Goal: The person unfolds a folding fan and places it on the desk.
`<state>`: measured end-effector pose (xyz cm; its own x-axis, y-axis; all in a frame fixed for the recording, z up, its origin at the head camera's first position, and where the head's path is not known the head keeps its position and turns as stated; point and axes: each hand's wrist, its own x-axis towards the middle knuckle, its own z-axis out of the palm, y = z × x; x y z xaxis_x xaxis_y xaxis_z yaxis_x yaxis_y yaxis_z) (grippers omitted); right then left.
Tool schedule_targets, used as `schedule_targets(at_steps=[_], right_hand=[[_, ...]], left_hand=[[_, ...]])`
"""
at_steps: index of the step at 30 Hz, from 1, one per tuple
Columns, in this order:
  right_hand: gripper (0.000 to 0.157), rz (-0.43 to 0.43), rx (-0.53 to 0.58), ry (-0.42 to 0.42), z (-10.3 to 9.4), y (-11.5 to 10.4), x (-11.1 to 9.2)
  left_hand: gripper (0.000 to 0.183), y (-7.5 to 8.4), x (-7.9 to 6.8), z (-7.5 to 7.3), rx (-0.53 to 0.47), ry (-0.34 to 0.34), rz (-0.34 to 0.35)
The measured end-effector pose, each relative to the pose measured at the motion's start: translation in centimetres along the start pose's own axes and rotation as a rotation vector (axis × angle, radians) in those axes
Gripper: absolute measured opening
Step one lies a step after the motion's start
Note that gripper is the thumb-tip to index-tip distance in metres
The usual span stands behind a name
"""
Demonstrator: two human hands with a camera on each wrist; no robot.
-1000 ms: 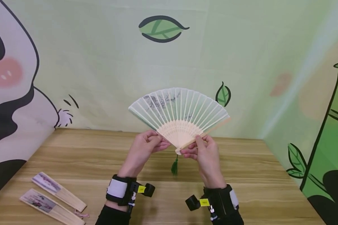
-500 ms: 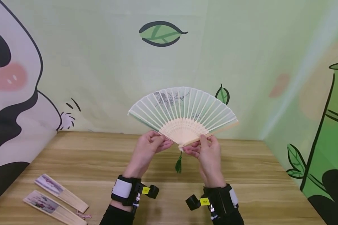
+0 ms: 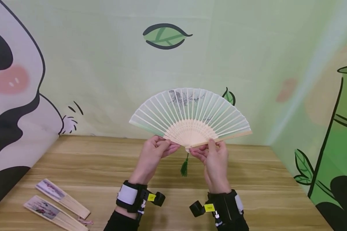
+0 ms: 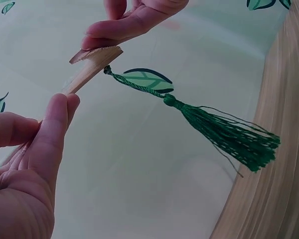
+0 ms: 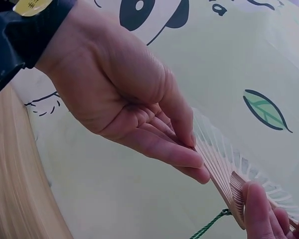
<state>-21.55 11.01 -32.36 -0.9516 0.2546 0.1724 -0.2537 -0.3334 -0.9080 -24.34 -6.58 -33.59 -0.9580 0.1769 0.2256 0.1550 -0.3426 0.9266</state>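
A pale green folding fan [image 3: 191, 112] with cream ribs and a dark floral print is spread wide in the head view, held up over the table. My left hand [image 3: 153, 154] pinches its left outer rib between thumb and fingers. On the other side, my right hand [image 3: 217, 162] pinches the right guard stick near the pivot. A green tassel [image 4: 229, 132] hangs from the pivot on a twisted cord. In the right wrist view, my left hand [image 5: 119, 84] grips the folds' edge while fingertips of my right hand [image 5: 259, 209] show at lower right.
Two folded fans, an upper one [image 3: 62, 198] and a lower one [image 3: 55, 213], lie at the left front of the wooden table [image 3: 266, 179]; a pink tassel [image 3: 85, 221] is beside them. Behind the table hangs a green cartoon backdrop [image 3: 110, 64] with leaves and a panda.
The fan has spread wider, its left and right edges swinging outward and lower. My left hand has shifted slightly right. The head view has tilted a little.
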Motion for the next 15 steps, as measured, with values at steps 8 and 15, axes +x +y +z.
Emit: schedule_targets(at_steps=[8, 15], right_hand=[[0.016, -0.008, 0.040, 0.038, 0.2, 0.0, 0.0], [0.016, -0.012, 0.089, 0.093, 0.2, -0.1, 0.1]], left_hand=[[0.022, -0.2, 0.0, 0.4, -0.031, -0.001, 0.029], [0.027, -0.7, 0.1, 1.1, -0.094, -0.027, 0.045]])
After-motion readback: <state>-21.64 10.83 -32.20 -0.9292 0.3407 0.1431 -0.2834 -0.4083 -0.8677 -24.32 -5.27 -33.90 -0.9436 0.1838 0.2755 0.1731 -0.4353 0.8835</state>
